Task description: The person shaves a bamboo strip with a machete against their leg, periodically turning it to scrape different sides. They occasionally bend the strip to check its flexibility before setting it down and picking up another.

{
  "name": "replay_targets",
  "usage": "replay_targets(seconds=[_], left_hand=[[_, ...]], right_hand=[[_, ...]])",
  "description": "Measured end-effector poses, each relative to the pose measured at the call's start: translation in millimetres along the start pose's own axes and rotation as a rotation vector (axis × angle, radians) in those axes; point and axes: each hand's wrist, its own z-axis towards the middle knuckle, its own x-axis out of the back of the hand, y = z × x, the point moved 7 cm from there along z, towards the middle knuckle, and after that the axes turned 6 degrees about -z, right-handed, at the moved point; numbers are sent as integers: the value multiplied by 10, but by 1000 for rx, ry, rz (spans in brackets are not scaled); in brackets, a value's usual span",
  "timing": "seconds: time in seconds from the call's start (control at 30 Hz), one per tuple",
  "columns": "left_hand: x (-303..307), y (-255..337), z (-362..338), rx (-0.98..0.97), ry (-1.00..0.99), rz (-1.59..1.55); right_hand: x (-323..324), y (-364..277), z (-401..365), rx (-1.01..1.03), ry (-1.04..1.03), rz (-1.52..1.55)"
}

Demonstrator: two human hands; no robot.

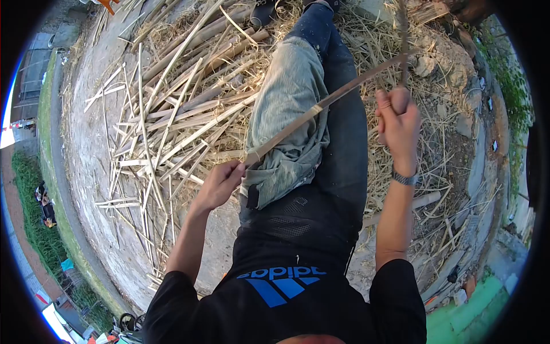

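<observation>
My left hand [220, 184] pinches the near end of the bamboo strip [321, 106], which stretches across the knee cloth [286, 109] to my right hand [398, 121]. Its fingers are clenched round a dark tool [404, 28]. I'd judge it best to keep the strip taut between both sets of fingers, with the tool angled shallow.

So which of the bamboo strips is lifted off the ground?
The strip slanting across the lap, its lower end in the left hand. The others lie in a heap on the ground.

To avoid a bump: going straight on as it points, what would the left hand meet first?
Probably the grey-green cloth on the leg, just past the left hand; depth unclear.
</observation>
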Motion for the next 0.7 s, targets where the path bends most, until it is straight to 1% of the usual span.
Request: replay_targets(seconds=[0.07,0.1,0.13,0.17,0.2,0.23,0.3,0.37,0.43,0.5,0.57,0.63,0.67,0.7], left_hand=[[-183,19,121,71,-66,-69],[-206,60,120,67,-70,-69],[-256,5,97,258,-98,-323],[-336,-49,65,448,-126,-576],[-363,-44,63,444,-133,-574],[-380,-41,37,415,-119,-592],[-404,-81,4,394,-96,-619],[-424,-145,-26,370,-44,-729],[-493,-155,5,352,-41,-766],[-580,-160,84,330,-38,-812],[-656,-241,130,391,-42,-849],[-680,-267,109,404,-80,-865],[-690,-239,93,399,-100,-864],[-684,-204,89,388,-117,-861]], right_hand=[[-363,-118,-253,192,-139,-128],[-545,-163,-371,232,-219,-170],[-714,-198,-482,270,-297,-213],[-870,-199,-596,343,-348,-334],[-1021,-176,-697,414,-400,-457],[-1102,-140,-746,413,-398,-460],[-1332,-76,-879,519,-512,-656],[-1350,-23,-826,554,-533,-680],[-1281,16,-699,572,-476,-608],[-1246,98,-486,534,-502,-659],[-1165,147,-215,549,-376,-756],[-1040,186,160,478,-265,-778],[-999,215,358,476,-269,-780],[-930,173,558,431,-229,-742]])
